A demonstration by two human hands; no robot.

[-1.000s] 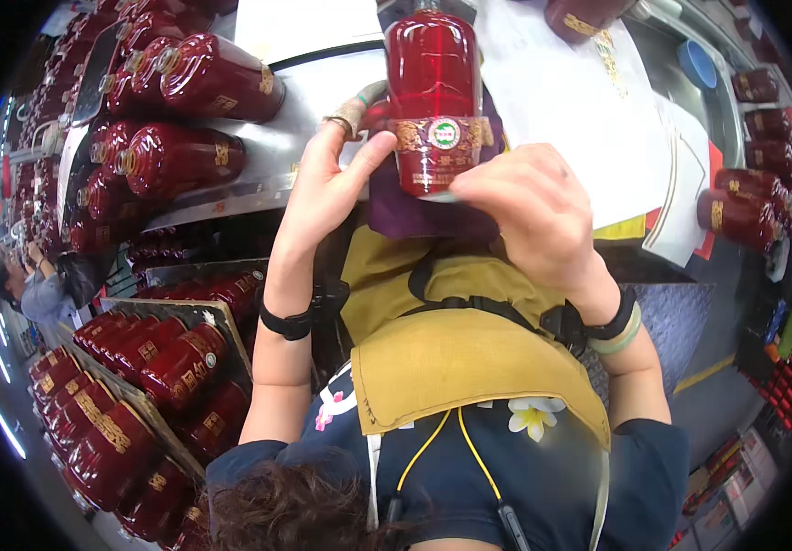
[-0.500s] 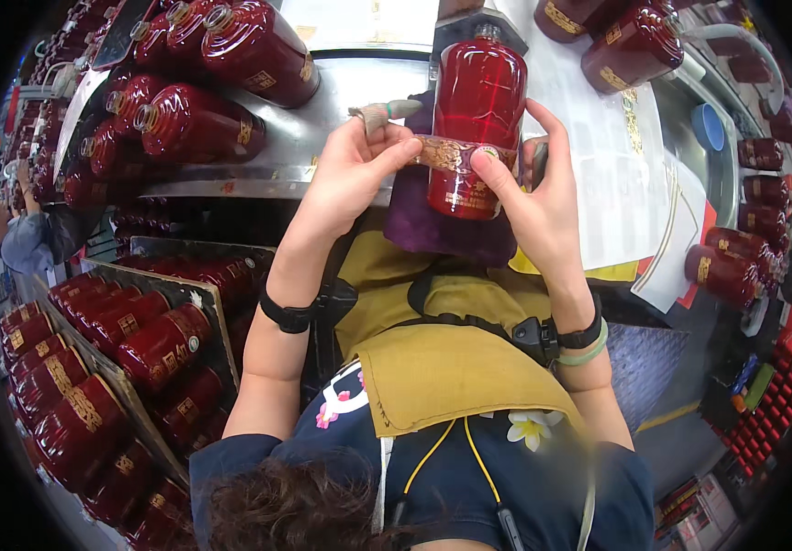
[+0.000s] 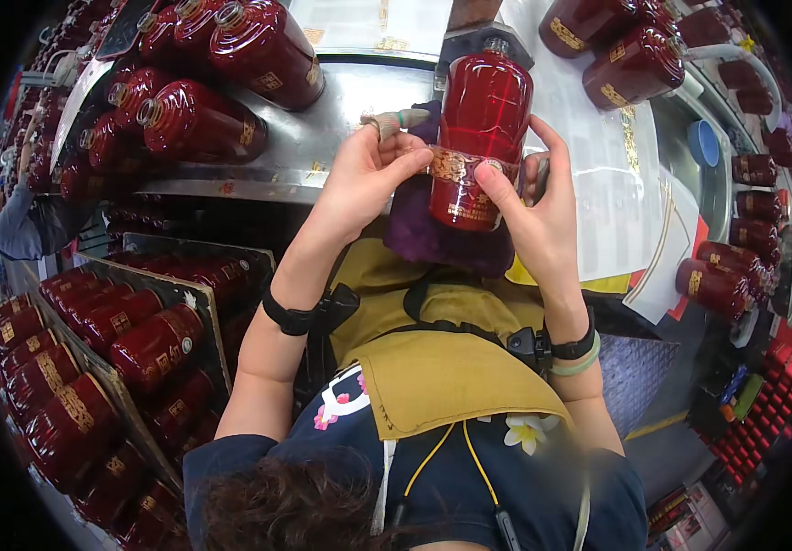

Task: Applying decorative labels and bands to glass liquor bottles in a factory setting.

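Note:
A dark red glass bottle [image 3: 486, 106] lies tilted in front of me, its neck pointing away. Around its lower part runs a clear strip with gold ornament [image 3: 451, 166]. My left hand [image 3: 359, 179] pinches the strip's left end between thumb and fingers, close to the bottle's side. Cloth-like covers sit on one or more of its fingertips. My right hand [image 3: 540, 207] holds the bottle's right side, its thumb pressed on the strip and its fingers partly hidden behind the glass. Under the bottle is a purple cloth [image 3: 410, 230].
Several red bottles [image 3: 196, 118] lie on the metal table [image 3: 350, 110] at left, and more [image 3: 633, 69] at far right. White decal sheets [image 3: 598, 184] cover the right side. A blue bowl [image 3: 703, 143] stands beyond them. Crated bottles [image 3: 157, 347] fill the lower left.
My left hand has moved slightly right toward the bottle, bringing the strip's end closer to the glass. My right hand keeps its hold. The whole view has shifted a little.

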